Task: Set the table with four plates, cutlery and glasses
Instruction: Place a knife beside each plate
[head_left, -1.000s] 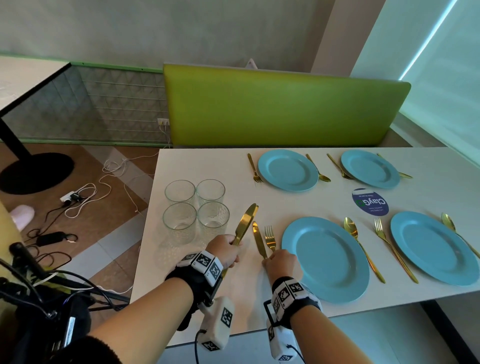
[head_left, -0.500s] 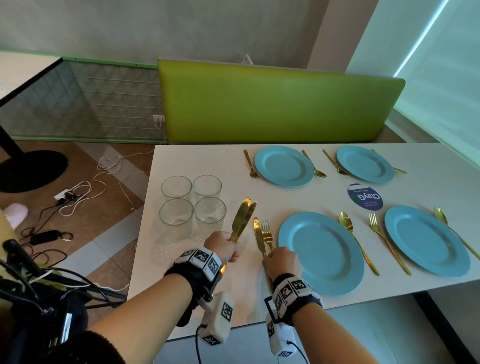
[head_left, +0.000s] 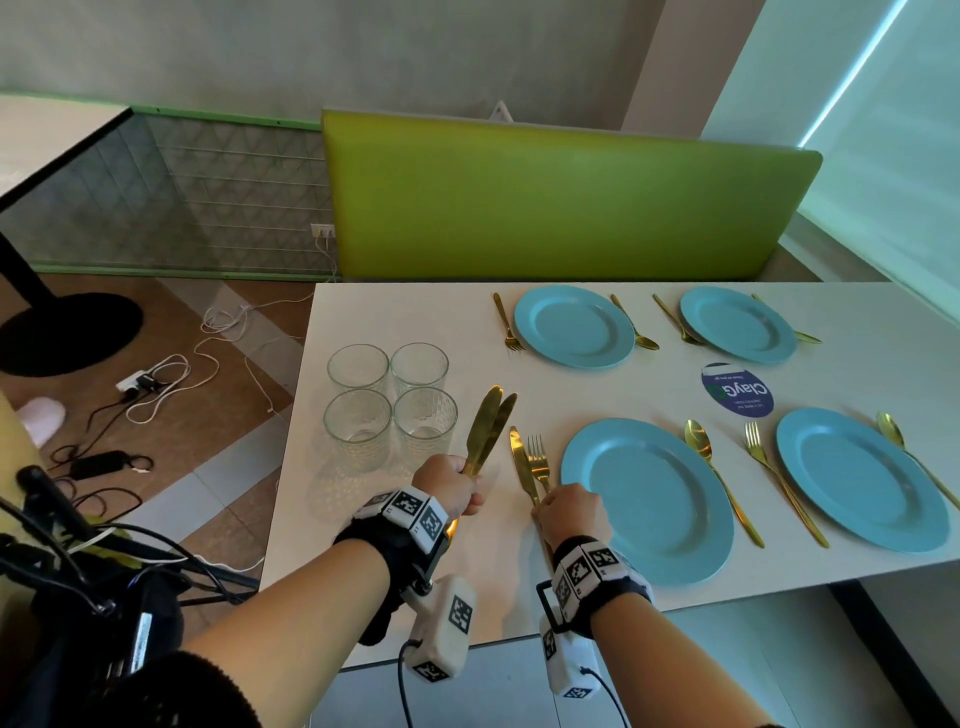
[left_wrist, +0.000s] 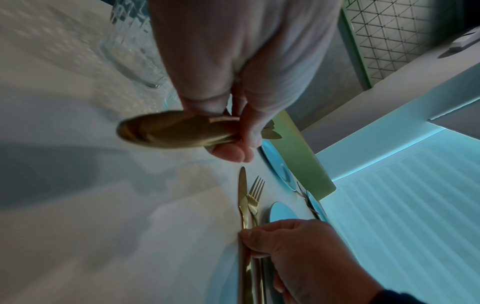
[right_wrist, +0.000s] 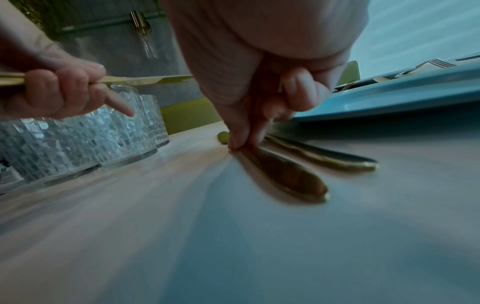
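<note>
I see the white table (head_left: 395, 561) running off to my right, with a green bench back (head_left: 561, 202) along its far side. Four blue plates lie on it: the near-left plate (head_left: 647, 501), the near-right plate (head_left: 862, 478), the far-left plate (head_left: 574, 327) and the far-right plate (head_left: 737, 325). Four clear glasses (head_left: 390, 402) stand upright in a tight square at the left end of the table, well apart from the plates.

My left hand (head_left: 449, 486) is clenched around the handles of two gold knives (head_left: 488, 428), held above the table just right of the glasses. Their long axes run away from me, blades tilted up and slightly right, the tips splayed a little apart.

My right hand (head_left: 569, 512) rests low on the table, thumb and fingers pinching the handle of a gold knife (head_left: 522, 465) that lies flat just left of the near-left plate. Its long axis runs near to far, blade tip pointing away from me. A gold fork (head_left: 537, 460) lies just beside it on the plate side, parallel, tines pointing away; I cannot tell whether my fingers touch the fork too.

A gold spoon (head_left: 719, 473) lies right of that plate, bowl at the far end.
</note>
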